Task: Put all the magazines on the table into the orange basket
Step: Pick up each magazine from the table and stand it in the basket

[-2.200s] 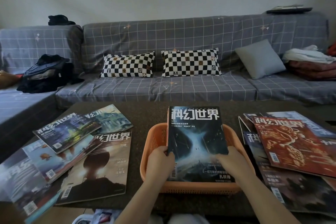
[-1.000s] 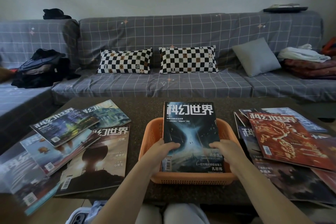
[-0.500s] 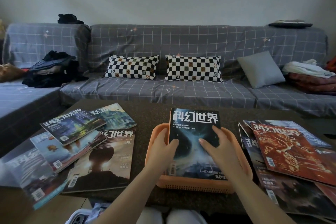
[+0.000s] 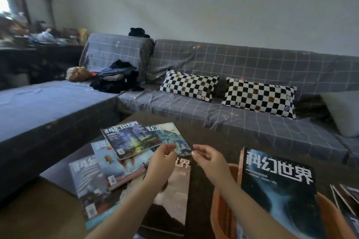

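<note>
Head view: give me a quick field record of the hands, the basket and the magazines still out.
left hand: empty, fingers loosely curled, above the left pile
right hand: empty, open, over the table beside the basket
orange basket: on the table at right, holds one dark blue magazine
left pile: several overlapping magazines, still on the table
right pile: magazine edges at the frame edge, count unclear
table: dark top, in front of the sofa
</note>
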